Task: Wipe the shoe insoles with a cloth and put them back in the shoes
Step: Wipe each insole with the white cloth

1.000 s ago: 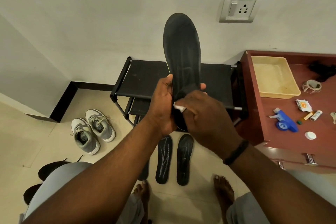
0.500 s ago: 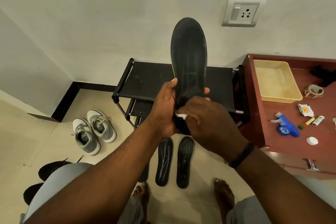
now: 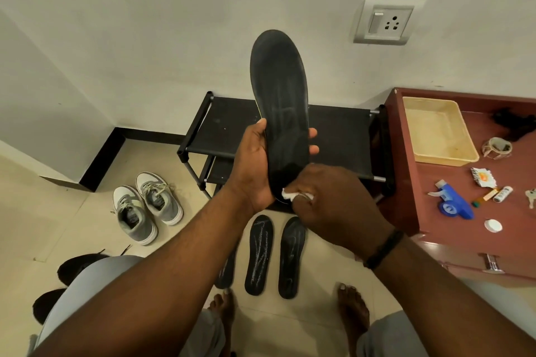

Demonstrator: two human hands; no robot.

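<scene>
Soft, even indoor light; faint shadows on the floor (image 3: 179, 243). Sharp focus centrally; wide-angle bending at the edges; no glare.

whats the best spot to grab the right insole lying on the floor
Judging by its pose, take the right floor insole at its heel end, nearest the feet, coming from above and pinching across the narrow width. It lies flat with a gap to the neighbouring insole, so fingers should fit down both long edges.

Black rack (image 3: 342, 136) placed against wall; beige tray (image 3: 438, 132), blue spray head (image 3: 455, 206), white cap (image 3: 492, 225) located on counter (image 3: 519, 211).
</scene>
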